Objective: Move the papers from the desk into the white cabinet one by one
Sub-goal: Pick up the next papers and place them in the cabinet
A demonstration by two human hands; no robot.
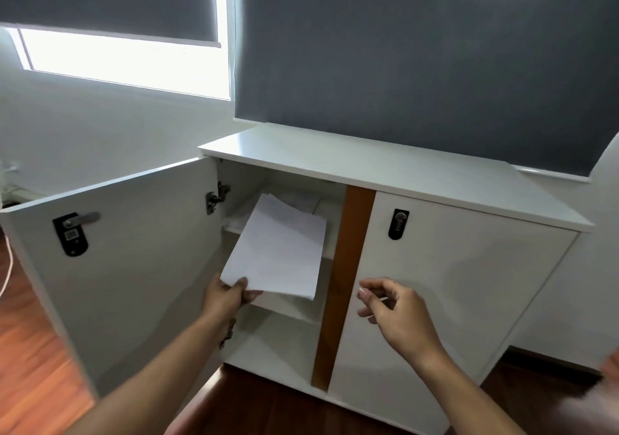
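Placing a paper on the upper shelf of the white cabinet (385, 173). We hold the paper (278, 250) in the left hand (227, 295), whose grip is closed on the sheet's near left corner, thumb on top and fingers beneath. The sheet slopes up and away from that grip, its far edge already inside the open left compartment, above the upper shelf (330, 213). Beyond the far edge we see pale sheets (301, 200) already lying on that shelf, though how many we cannot tell. The right hand (395, 307) hangs to the right of the grip, in front of the closed right door (452, 284); its fingers are loosely curled and part open, and hold nothing. The left door (127, 267) stands swung wide to the left of the grip, so the way in is free.

To do this step well, we judge that the sheet should be carried forward and levelled until most of it rests on the sheets beyond, and only then released. A one-corner hold lets the free corner droop, so it may catch the shelf's front edge; the idle right hand could steady the right side. We should push gently, lest the sheets beneath slide back or skew. The counter the papers come from is out of view.
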